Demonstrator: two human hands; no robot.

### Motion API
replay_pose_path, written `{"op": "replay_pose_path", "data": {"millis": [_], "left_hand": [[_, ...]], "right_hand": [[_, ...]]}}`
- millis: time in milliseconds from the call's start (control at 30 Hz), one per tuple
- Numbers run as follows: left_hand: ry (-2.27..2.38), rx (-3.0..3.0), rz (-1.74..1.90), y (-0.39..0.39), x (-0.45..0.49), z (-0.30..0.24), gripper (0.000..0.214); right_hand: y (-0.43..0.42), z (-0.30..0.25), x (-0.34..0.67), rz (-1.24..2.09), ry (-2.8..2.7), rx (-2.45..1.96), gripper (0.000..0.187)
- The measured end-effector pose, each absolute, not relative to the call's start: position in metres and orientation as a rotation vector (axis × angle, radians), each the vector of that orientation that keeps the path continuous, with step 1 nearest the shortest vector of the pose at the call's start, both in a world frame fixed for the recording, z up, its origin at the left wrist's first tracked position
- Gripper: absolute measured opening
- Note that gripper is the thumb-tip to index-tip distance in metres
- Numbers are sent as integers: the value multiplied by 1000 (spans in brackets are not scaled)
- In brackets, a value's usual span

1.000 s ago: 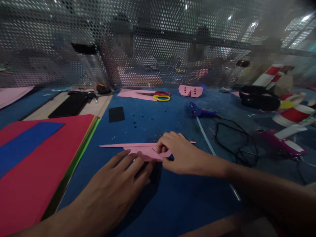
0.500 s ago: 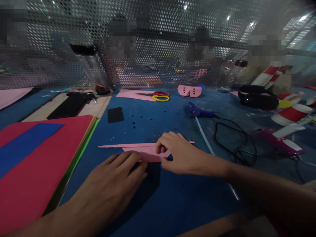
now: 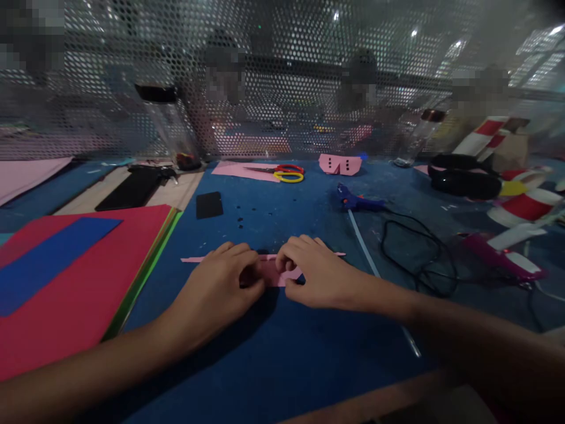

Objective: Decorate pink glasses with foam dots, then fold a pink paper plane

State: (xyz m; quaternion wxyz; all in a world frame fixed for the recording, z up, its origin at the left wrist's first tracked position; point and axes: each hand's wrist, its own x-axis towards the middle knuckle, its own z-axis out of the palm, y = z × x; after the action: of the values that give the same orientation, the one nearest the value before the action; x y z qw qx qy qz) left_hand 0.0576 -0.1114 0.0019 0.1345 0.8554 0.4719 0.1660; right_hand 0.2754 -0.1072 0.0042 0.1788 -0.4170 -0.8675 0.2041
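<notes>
A folded piece of pink paper (image 3: 274,275) lies on the blue tabletop (image 3: 282,341), with thin pink ends showing to either side of my hands. My left hand (image 3: 229,274) is curled over its left part, thumb and fingers closed on the paper. On the right part my right hand (image 3: 311,274) has its fingers bent and pinched at the paper. Both palms hide much of the sheet. Beyond them lies a small black card (image 3: 209,205) beside several tiny black bits.
Coloured sheets (image 3: 79,282) are stacked at left, near a black phone (image 3: 132,189). Scissors (image 3: 289,173) rest on pink paper at the back. A blue glue gun (image 3: 359,201) with a coiled cord, a long stick (image 3: 364,244) and a purple glue gun (image 3: 505,256) lie at right.
My left hand has moved up and forward, from the paper's lower left edge to over its left part, fingers curling on it. My right hand has hardly moved.
</notes>
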Motion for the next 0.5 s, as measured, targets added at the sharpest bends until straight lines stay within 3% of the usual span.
{"op": "replay_pose_path", "data": {"millis": [500], "left_hand": [[1351,2413,455,-109,55,5,5]], "right_hand": [[-107,4,276,581,-2457,-1166,15]]}}
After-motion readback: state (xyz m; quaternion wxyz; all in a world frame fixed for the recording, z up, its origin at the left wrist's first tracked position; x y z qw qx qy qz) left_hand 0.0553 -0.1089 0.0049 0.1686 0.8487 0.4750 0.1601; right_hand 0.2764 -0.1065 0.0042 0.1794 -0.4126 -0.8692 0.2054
